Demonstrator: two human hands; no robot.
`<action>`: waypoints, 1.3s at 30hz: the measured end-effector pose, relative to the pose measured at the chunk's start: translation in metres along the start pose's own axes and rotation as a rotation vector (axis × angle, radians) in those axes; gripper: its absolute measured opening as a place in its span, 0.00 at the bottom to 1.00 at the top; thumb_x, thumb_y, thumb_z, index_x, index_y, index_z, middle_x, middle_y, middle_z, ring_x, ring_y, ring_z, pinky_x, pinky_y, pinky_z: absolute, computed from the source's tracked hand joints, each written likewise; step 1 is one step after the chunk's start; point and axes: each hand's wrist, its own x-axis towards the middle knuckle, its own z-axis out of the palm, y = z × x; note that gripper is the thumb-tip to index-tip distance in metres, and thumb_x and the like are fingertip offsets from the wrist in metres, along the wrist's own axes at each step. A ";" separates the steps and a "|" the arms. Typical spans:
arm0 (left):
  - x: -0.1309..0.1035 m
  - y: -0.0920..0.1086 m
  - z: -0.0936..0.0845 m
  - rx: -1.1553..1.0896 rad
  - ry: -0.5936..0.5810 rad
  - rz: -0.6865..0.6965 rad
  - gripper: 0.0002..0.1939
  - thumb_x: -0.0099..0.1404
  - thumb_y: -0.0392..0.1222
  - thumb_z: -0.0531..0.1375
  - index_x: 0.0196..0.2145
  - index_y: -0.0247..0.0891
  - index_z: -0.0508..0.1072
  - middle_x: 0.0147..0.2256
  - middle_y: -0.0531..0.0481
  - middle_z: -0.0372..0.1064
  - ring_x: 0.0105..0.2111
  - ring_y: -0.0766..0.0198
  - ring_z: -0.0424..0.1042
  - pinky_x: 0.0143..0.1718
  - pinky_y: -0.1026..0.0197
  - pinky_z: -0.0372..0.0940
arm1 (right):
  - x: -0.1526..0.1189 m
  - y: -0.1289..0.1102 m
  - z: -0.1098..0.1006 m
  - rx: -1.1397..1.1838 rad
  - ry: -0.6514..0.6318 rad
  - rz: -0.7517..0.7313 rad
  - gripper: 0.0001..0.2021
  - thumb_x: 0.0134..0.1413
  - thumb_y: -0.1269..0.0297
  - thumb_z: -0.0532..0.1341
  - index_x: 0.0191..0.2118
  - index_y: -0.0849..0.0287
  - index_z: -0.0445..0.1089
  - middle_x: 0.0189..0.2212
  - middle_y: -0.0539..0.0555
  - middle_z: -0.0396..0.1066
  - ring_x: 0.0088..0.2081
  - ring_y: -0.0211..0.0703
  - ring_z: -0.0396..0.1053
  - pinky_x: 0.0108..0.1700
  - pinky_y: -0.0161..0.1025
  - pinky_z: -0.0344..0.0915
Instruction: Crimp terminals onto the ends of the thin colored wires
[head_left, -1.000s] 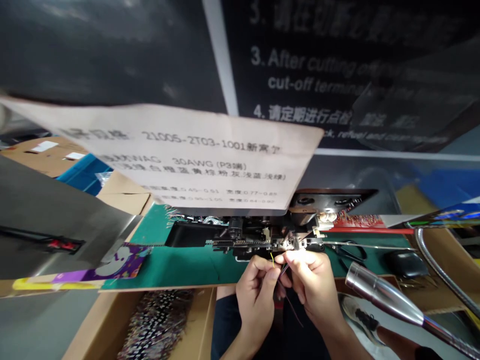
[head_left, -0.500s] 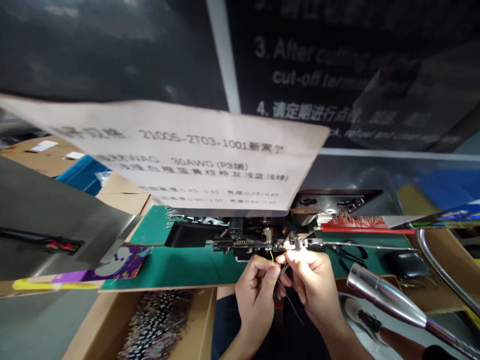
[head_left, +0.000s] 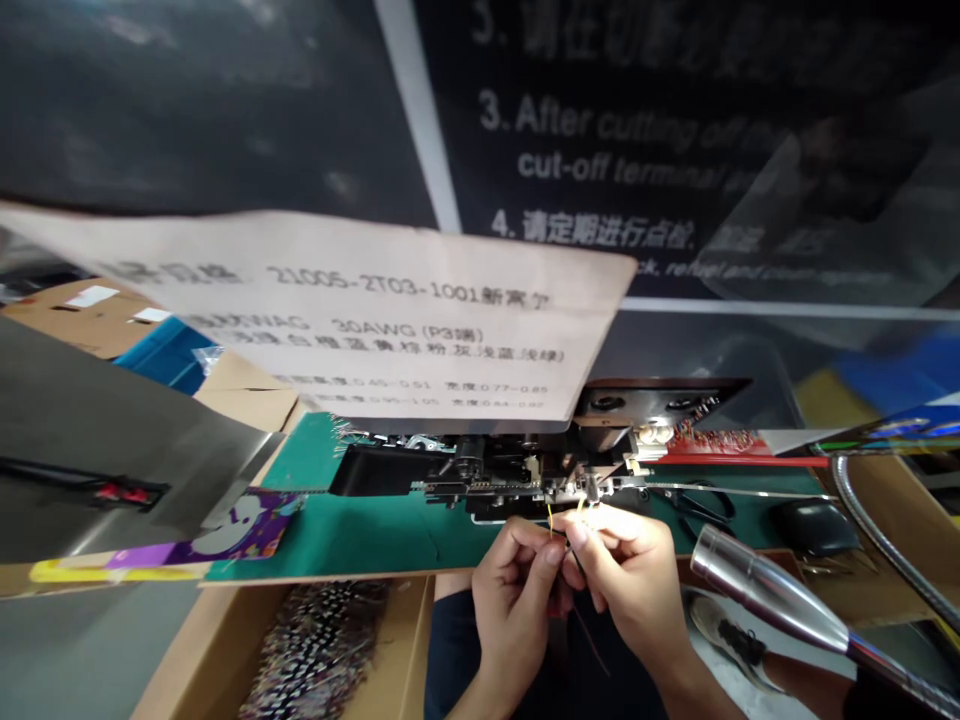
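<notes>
A: What have the hands got hold of?
B: The left hand and right hand are both curled tight, fingertips pinched together on thin wires — a yellow tip sticks up between them, darker strands trail down below the right hand.
A: Where's that, exactly?
B: Just in front of the crimping machine, over the green surface edge.
A: Any change from half a second ago?
B: The hands have closed in — fingertips now touch. The paper sign above and metal lamp to the right stayed put.
</notes>
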 end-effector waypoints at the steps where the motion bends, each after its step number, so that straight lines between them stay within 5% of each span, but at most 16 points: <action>1: 0.000 -0.001 -0.001 -0.009 -0.022 0.001 0.21 0.76 0.55 0.71 0.33 0.39 0.74 0.22 0.54 0.78 0.16 0.70 0.69 0.19 0.71 0.64 | 0.000 0.000 0.000 0.000 -0.013 -0.013 0.18 0.70 0.48 0.72 0.42 0.60 0.87 0.17 0.44 0.63 0.17 0.34 0.59 0.22 0.32 0.68; 7: 0.000 0.003 0.000 0.015 -0.040 -0.042 0.22 0.73 0.56 0.74 0.32 0.39 0.75 0.21 0.53 0.77 0.17 0.69 0.70 0.20 0.70 0.65 | 0.002 -0.002 -0.003 -0.068 -0.050 -0.002 0.24 0.73 0.48 0.70 0.28 0.61 0.83 0.18 0.47 0.67 0.18 0.36 0.64 0.22 0.32 0.68; 11: -0.002 0.010 0.002 0.032 -0.012 -0.056 0.22 0.71 0.58 0.74 0.34 0.39 0.75 0.23 0.52 0.80 0.17 0.68 0.72 0.21 0.70 0.66 | 0.005 0.000 -0.005 -0.067 0.001 0.033 0.24 0.72 0.44 0.69 0.36 0.62 0.87 0.15 0.46 0.66 0.15 0.33 0.57 0.18 0.30 0.61; 17: -0.002 0.011 0.004 0.085 0.056 -0.023 0.19 0.71 0.57 0.74 0.37 0.41 0.75 0.24 0.54 0.80 0.18 0.65 0.77 0.19 0.69 0.69 | 0.011 0.012 -0.004 0.049 0.035 0.059 0.24 0.71 0.44 0.71 0.36 0.62 0.89 0.10 0.43 0.62 0.12 0.32 0.53 0.19 0.31 0.65; 24: 0.000 0.012 0.005 0.103 0.078 0.003 0.18 0.71 0.55 0.74 0.35 0.41 0.76 0.24 0.54 0.80 0.19 0.64 0.78 0.19 0.68 0.71 | 0.012 0.019 -0.006 0.023 0.049 0.049 0.23 0.73 0.45 0.70 0.38 0.63 0.90 0.10 0.44 0.62 0.13 0.30 0.50 0.18 0.30 0.53; 33: 0.001 0.012 0.004 0.112 0.073 0.014 0.17 0.71 0.54 0.74 0.35 0.41 0.76 0.24 0.53 0.81 0.19 0.63 0.78 0.21 0.67 0.73 | 0.010 0.014 -0.003 0.011 0.051 0.041 0.25 0.72 0.43 0.70 0.37 0.63 0.89 0.10 0.44 0.61 0.13 0.30 0.49 0.18 0.30 0.55; 39: -0.002 0.006 -0.001 -0.063 -0.012 -0.044 0.18 0.73 0.51 0.75 0.35 0.40 0.75 0.25 0.54 0.80 0.17 0.67 0.75 0.19 0.70 0.70 | -0.001 0.005 -0.002 0.047 0.008 0.033 0.17 0.69 0.49 0.74 0.47 0.59 0.90 0.17 0.44 0.68 0.16 0.32 0.59 0.20 0.30 0.65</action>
